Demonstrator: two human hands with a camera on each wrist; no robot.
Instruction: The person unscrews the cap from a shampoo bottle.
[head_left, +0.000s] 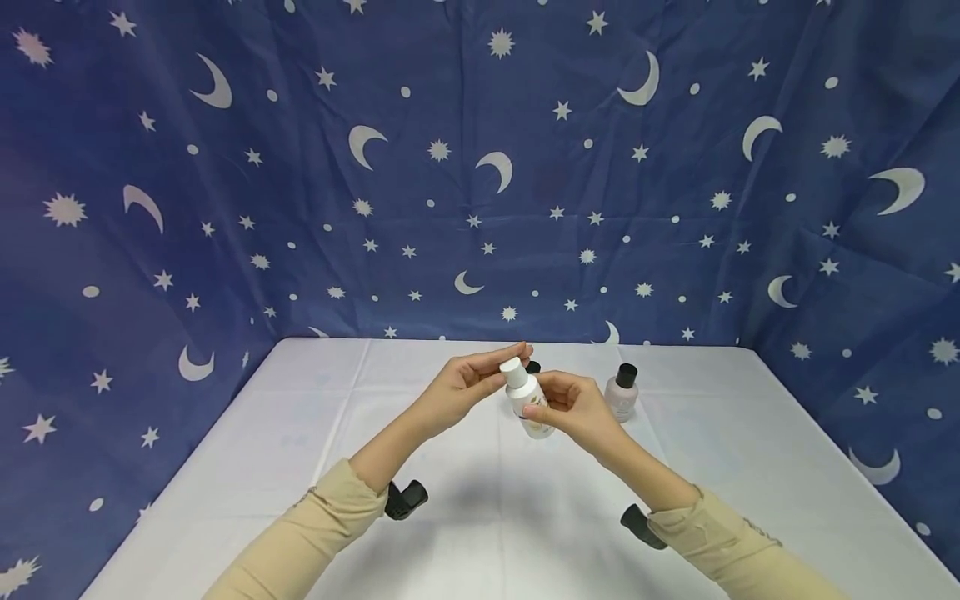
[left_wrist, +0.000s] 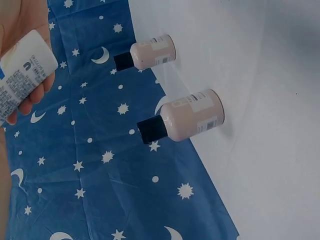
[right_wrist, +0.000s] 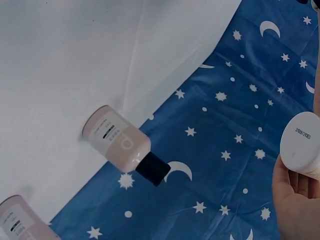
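Tilted above the table, a white bottle point(head_left: 530, 404) with a white cap point(head_left: 513, 372) is gripped by my right hand point(head_left: 576, 410) between thumb and fingers. My left hand point(head_left: 461, 387) is at the cap, its fingers extended behind it and the thumb beside it; whether they touch the cap is unclear. The left wrist view shows printed text on the bottle point(left_wrist: 27, 70); its round base point(right_wrist: 300, 142) faces the right wrist camera. Behind the hands, a pink bottle with a black cap point(head_left: 533, 367) is mostly hidden.
Another pink bottle point(head_left: 622, 400) with a black cap stands upright on the white-covered table point(head_left: 300, 442), right of my right hand. A blue cloth point(head_left: 420, 192) with moons and stars hangs behind and at the sides. Black devices point(head_left: 406, 500) sit at both wrists.
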